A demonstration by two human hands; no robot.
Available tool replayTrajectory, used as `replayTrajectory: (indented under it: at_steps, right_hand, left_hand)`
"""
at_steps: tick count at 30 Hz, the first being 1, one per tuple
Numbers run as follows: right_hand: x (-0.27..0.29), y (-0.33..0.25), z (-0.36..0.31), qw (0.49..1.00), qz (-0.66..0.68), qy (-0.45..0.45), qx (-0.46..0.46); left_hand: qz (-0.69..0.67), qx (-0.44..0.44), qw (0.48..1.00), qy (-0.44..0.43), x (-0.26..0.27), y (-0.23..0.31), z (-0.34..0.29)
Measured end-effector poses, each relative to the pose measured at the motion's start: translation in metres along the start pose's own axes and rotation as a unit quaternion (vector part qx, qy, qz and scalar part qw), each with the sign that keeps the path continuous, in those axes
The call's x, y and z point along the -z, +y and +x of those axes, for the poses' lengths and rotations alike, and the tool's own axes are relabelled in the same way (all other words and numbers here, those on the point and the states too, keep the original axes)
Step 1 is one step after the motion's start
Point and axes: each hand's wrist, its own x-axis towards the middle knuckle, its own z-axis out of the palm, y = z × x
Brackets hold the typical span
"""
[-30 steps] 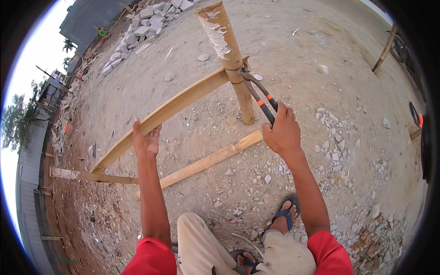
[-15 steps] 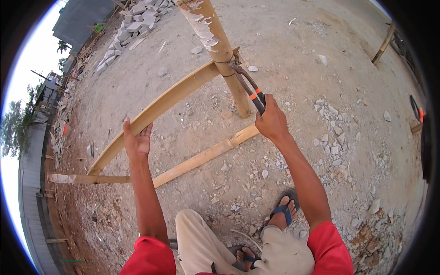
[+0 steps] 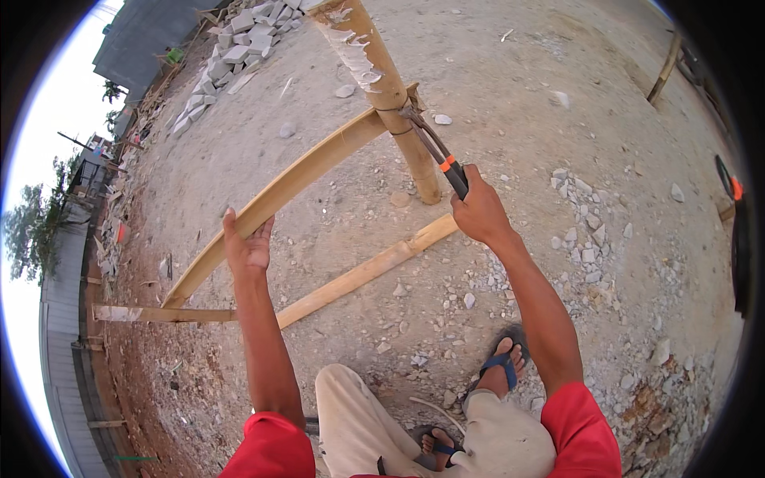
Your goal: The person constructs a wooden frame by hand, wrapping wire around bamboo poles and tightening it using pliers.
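Observation:
My right hand (image 3: 481,209) is closed round the black-and-orange handles of a pair of pincers (image 3: 431,137). The pincers' jaws meet the thin wire tie (image 3: 404,111) on an upright bamboo pole (image 3: 386,89); the exact bite is too small to make out. A split bamboo strip (image 3: 299,175) runs from behind that pole down to the left. Partway along it, my left hand (image 3: 250,245) holds the strip from below, thumb on one side and fingers on the other. The strip's lower end meets a flat wooden piece (image 3: 175,314).
Another bamboo length (image 3: 366,271) slants below the strip. Broken pale blocks (image 3: 239,49) are heaped at the far left, and rubble (image 3: 586,231) is scattered on the right. A short post (image 3: 664,70) stands far right. My sandalled feet (image 3: 504,362) are on stony ground.
The pincers' handles have come closer together in my right hand. My left hand keeps its hold on the strip, and the whole view has shifted slightly.

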Motion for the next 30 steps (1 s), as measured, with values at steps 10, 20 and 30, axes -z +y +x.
replayTrajectory:
  at_steps: [10, 20, 30]
  right_hand:
    - [-0.001, -0.023, -0.022, 0.845, 0.467, -0.222, -0.134]
    - [-0.014, -0.034, -0.027, 0.658, 0.674, -0.292, -0.166]
    - [-0.024, -0.034, -0.032, 0.578, 0.734, -0.322, -0.154]
  left_hand:
    - [0.008, -0.025, 1.0, 0.004, -0.004, -0.005, -0.003]
    - [0.001, -0.013, 1.0, 0.001, 0.0, -0.004, 0.003]
    - [0.006, -0.018, 1.0, 0.002, 0.001, -0.008, 0.003]
